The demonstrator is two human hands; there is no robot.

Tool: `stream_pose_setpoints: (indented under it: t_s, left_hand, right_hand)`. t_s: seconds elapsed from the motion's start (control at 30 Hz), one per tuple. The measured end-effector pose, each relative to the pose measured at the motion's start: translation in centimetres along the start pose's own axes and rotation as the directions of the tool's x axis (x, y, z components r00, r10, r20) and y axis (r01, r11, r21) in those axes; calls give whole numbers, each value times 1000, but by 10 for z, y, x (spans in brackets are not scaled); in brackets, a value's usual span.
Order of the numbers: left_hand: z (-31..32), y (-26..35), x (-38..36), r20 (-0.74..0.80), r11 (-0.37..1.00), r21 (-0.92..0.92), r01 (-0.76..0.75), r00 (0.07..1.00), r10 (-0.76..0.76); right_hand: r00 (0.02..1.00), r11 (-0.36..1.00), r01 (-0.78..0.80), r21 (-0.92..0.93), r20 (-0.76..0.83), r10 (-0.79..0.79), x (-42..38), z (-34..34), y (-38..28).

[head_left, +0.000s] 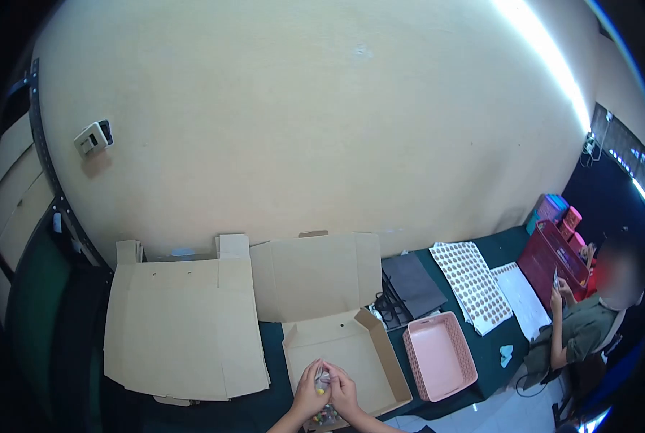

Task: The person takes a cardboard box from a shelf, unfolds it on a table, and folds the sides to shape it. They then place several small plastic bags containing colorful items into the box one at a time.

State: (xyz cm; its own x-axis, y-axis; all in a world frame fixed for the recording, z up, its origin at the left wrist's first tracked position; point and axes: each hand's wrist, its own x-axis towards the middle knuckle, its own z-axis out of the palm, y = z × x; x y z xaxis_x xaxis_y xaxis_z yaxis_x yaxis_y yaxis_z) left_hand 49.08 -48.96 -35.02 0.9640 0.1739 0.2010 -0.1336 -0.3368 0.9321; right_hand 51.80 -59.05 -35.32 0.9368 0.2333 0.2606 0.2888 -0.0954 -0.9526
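Over the front part of an open cardboard box (337,353), my left hand (310,393) and my right hand (344,393) are close together, fingertips nearly meeting. Between them they hold a small clear plastic bag (323,381) with something yellow in it. Both hands' fingers are curled around it. Just below the hands, in the box's near part, lie small colourful items (325,414), partly hidden by the wrists. The box lid stands raised against the wall.
Left of the box lies a closed cardboard box (185,325). To the right are black paper bags (412,285), a pink basket (441,357), sheets of round stickers (472,283) and a maroon crate (551,256). A seated person (589,325) holds a small item at the far right.
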Motion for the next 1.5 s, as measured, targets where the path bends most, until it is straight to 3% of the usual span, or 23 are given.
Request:
stream_pose_setpoints:
  t_s: [0.07, 0.1, 0.13, 0.2, 0.23, 0.27, 0.33, 0.4, 0.47, 0.5, 0.57, 0.6, 0.67, 0.73, 0.77, 0.8, 0.87, 0.93, 1.0, 1.13, 1.2, 1.4, 1.5]
  left_hand:
    - [-2, -16, 1, 16, 985, -112, 129, 992, -128]
    - [-3, -8, 3, -94, 989, -106, 106, 989, -116]
    - [-3, -8, 2, -106, 985, -122, 122, 985, -135]
    - [-6, -14, 2, -97, 944, -165, 285, 948, -303]
    - [-4, -21, 0, -122, 944, -132, 303, 940, -318]
    - [-5, -25, 0, -127, 938, -137, 318, 934, -335]
    - [-10, -26, 5, -84, 975, 34, 222, 972, -218]
    - [-6, -38, 2, -52, 969, 7, 249, 967, -248]
    - [7, -68, -7, 83, 799, -476, 367, 924, -374]
    - [5, -62, -6, 84, 794, -479, 373, 920, -382]
    - [-1, -41, -1, 282, 566, -700, 436, 897, -342]
    - [-2, -40, -3, 349, 643, -549, 534, 846, -404]
    - [3, -30, -7, 360, 645, -430, 632, 775, -519]
    - [8, -45, -7, 244, 661, -533, 528, 844, -477]
    - [10, -54, -7, 118, 671, -620, 408, 893, -434]
    - [12, -60, -7, 109, 674, -620, 402, 895, -433]
    - [14, -66, -7, -6, 744, -550, 378, 890, -457]
    - [9, -55, -5, -8, 763, -492, 419, 875, -485]
    - [11, -60, -7, -44, 768, -497, 403, 872, -487]
    - [10, -69, -11, 76, 624, -611, 486, 822, -565]
    - [14, -56, -10, 18, 750, -583, 313, 927, -374]
    - [10, -30, -14, 196, 790, -452, 413, 910, -364]
    - [12, -24, -18, 349, 843, -327, 427, 884, -312]
  right_hand:
    - [977, 964, -161, 213, -103, 186, 2, -4, 21]
    - [951, 982, -171, 78, -248, 185, 8, 1, 10]
    - [954, 981, -183, 62, -230, 193, 10, -2, 14]
    - [889, 847, -446, 289, 31, 458, 18, -5, 24]
    - [796, 704, -598, 384, 185, 576, 22, -9, 23]
    - [735, 642, -674, 365, 240, 635, 23, -13, 29]
    - [785, 707, -615, 350, 192, 589, 26, -16, 26]
    - [780, 710, -624, 327, 206, 591, 29, -22, 23]
    - [775, 714, -631, 303, 215, 594, 33, -23, 23]
    - [779, 708, -626, 326, 223, 587, 35, -24, 24]
    - [803, 672, -580, 460, 185, 567, 37, -24, 35]
    - [820, 636, -525, 566, 136, 556, 40, -23, 37]
    - [844, 614, -488, 621, 154, 514, 45, -23, 39]
    - [813, 543, -523, 657, 193, 550, 42, -18, 33]
    - [805, 653, -580, 487, 217, 552, 34, -15, 32]
    - [795, 738, -606, 297, 240, 557, 25, -12, 33]
    - [801, 749, -590, 301, 335, 496, 11, -9, 44]
    - [709, 639, -704, 310, 371, 600, 6, -8, 39]
    - [739, 683, -670, 290, 338, 582, 0, -5, 51]
    - [767, 704, -639, 309, 324, 554, -1, -4, 64]
    - [728, 606, -683, 408, 323, 604, 2, -6, 65]
    - [793, 692, -608, 389, 256, 553, 3, -17, 46]
    - [726, 582, -659, 476, 203, 657, 2, -26, 35]
